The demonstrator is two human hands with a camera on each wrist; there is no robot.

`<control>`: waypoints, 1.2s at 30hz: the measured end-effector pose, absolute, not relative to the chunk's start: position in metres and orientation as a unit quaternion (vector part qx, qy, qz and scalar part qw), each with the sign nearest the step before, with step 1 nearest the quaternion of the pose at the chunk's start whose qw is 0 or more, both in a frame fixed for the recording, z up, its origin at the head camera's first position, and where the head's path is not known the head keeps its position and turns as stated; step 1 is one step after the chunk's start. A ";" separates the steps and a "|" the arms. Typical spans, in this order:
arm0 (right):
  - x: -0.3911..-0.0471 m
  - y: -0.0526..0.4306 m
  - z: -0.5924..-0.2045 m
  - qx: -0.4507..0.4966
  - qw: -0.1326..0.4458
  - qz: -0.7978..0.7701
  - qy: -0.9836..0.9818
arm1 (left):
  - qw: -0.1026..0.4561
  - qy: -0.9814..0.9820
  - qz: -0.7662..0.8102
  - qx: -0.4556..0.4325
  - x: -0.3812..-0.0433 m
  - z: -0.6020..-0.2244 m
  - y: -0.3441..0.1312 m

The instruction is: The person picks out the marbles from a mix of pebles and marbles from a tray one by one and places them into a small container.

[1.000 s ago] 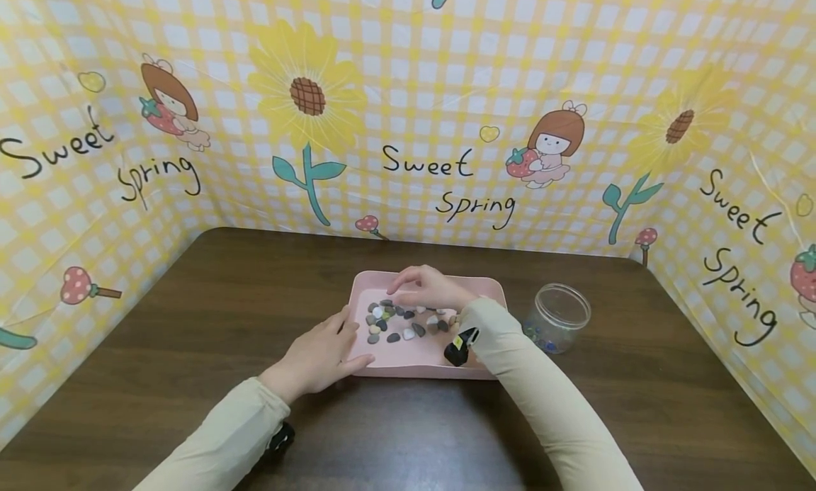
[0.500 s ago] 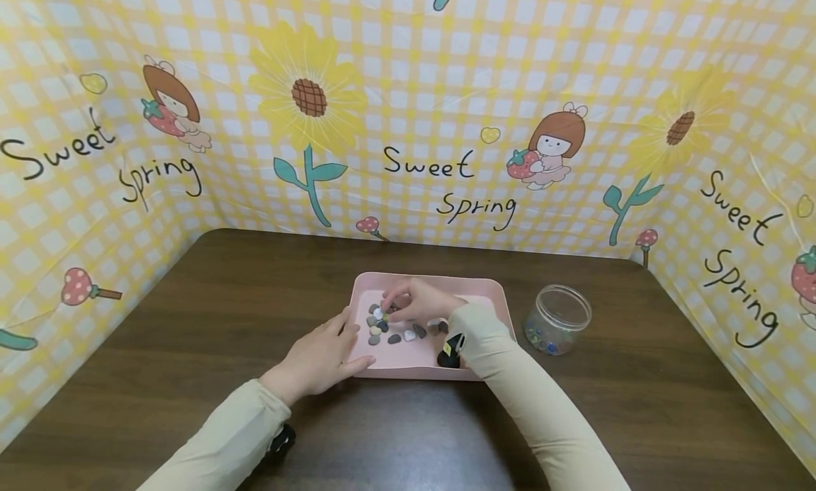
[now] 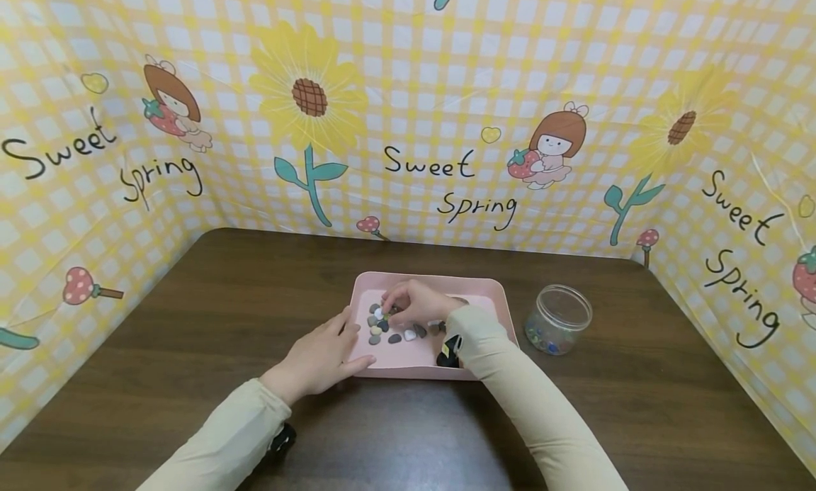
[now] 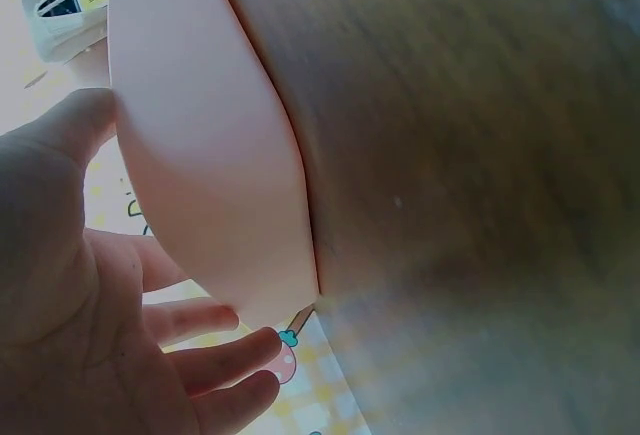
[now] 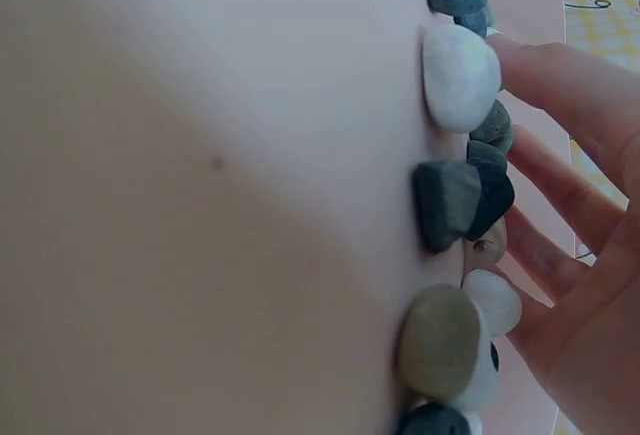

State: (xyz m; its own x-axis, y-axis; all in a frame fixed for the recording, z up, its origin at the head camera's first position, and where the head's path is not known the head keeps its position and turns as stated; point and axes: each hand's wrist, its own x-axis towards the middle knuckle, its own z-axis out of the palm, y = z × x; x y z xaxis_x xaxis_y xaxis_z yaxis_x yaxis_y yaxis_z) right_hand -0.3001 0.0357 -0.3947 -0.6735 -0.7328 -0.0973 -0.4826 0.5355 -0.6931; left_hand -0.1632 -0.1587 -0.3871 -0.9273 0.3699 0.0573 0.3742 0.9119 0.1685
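A pink tray point(image 3: 440, 371) holds several grey, white and tan pebbles point(image 3: 394, 339), spread over its floor. My left hand point(image 3: 319, 353) rests against the tray's left side, fingers spread and nearly straight; in the left wrist view its thumb point(image 4: 85, 120) touches the rim. Over the tray, my right hand point(image 3: 421, 303) reaches in with curled fingers. Its index finger and thumb pinch at a small green marble point(image 3: 386, 318) among the left pebbles, mostly covered by the fingertips. The right wrist view has a white pebble point(image 5: 462, 77) in front of the hand, the fingertips hidden.
A clear open jar point(image 3: 557, 319) with blue and green glass marbles point(image 3: 550, 345) at its bottom stands right of the tray. All sits on a dark wooden table point(image 3: 255, 278), with a yellow checked cloth point(image 3: 414, 73) hung behind and at both sides.
My right hand has come down and toward me into the left pebbles, its fingers closing around the green marble. The left hand stays at the tray's side.
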 end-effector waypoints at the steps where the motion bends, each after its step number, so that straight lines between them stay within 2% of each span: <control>1: -0.300 0.036 -0.395 -0.355 0.191 -0.324 0.856 | 0.013 -0.978 -0.088 -0.191 -0.163 -0.387 -0.159; 16: -0.303 0.046 -0.392 -0.346 0.177 -0.322 0.863 | 0.003 -0.978 -0.088 -0.187 -0.164 -0.385 -0.158; 28: -0.309 0.068 -0.377 -0.367 0.116 -0.335 0.860 | -0.009 -0.979 -0.093 -0.180 -0.163 -0.383 -0.158; 36: -0.299 0.083 -0.360 -0.340 0.114 -0.346 0.867 | -0.012 -0.980 -0.095 -0.176 -0.164 -0.385 -0.157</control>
State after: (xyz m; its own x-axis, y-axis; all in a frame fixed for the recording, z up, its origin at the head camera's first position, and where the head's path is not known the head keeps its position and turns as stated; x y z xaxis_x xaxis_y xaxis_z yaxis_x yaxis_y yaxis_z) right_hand -0.2995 0.0830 -0.3601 -0.7427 -0.6685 0.0374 -0.5110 0.5298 -0.6769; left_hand -0.1639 -0.1574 -0.3845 -0.9378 0.3470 0.0100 0.3425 0.9200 0.1904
